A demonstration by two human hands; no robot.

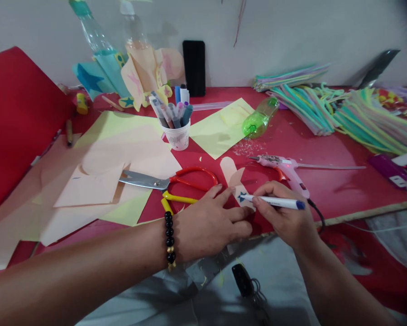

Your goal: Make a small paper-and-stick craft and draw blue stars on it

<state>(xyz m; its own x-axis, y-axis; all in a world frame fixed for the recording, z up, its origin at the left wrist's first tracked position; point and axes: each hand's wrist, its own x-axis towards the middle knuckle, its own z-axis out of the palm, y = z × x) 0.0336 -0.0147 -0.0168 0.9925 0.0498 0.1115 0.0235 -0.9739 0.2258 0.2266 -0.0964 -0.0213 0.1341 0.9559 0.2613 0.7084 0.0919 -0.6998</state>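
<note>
- Peach paper cutout [231,177]: flat on the red table [339,192], between the scissors and the glue gun, with a small blue star near the lower end. Probably very light, thin and soft, quick to crease or slide; safest held flat by the upper edge, away from the star.
- Left grip [208,226]: apart, fingers spread, fingertips [244,213] against the lower part of the cutout. Black and gold bead bracelet [169,235] on the wrist.
- Right grip [284,217]: together, clamped on the white marker [274,202], blue end outward, tip at the star.
- White marker: likely light and stiff, best held low on the barrel, as here.
- Scissors [167,183]: red and yellow handles, steel blades, lying open just left of the cutout, handles close to the left wrist and in the way of that arm.
- Glue gun [288,174]: pink, just right of the cutout, black cord trailing past the table edge.
- Other items: peach paper sheets [98,192], yellow paper sheet [220,129], cup of markers [176,138], green plastic bottle [257,118], bundled striped straws [305,106].
</note>
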